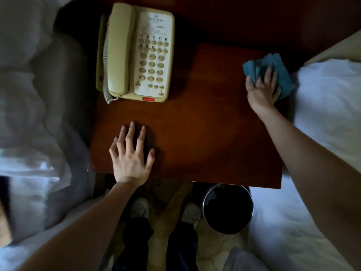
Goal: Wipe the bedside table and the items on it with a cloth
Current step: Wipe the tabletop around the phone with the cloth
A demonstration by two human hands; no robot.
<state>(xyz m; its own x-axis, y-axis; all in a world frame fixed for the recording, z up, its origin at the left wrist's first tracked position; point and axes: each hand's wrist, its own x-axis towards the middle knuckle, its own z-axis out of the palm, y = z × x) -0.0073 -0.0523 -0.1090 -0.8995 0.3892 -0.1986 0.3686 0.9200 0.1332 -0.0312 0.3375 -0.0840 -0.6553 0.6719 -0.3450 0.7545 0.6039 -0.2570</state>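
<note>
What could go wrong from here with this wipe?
The blue cloth under the right hand sits at the right edge of the bedside table, beside white bedding; a stroke could smear dirt onto it. Sweeping left toward the telephone may snag its coiled cord or dislodge the handset.

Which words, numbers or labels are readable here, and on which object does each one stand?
Nothing is legible.
Phone: printed lines above the keys, too blurred to read.
Keys: marks too small to read.
Red bar: no text seen.
Cloth, table, bin: no text.
</note>
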